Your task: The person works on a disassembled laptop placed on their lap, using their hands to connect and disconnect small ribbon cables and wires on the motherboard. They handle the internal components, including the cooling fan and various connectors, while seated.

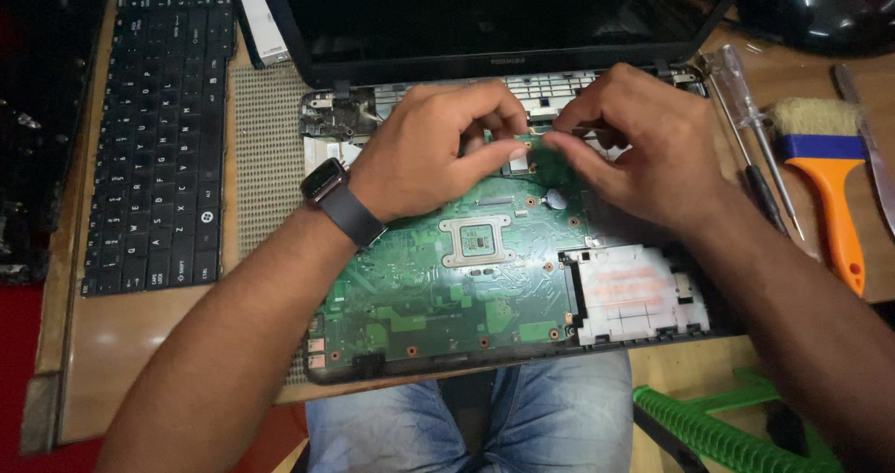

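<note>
Screwdrivers (757, 147) and brush (825, 170) crowding right side.

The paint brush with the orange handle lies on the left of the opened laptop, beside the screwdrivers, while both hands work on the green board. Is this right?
Not quite. The head view shows the paint brush on the right of the opened laptop, beside the screwdrivers. On the left lies a detached black keyboard. Both the left hand and the right hand do work on the green board.
</note>
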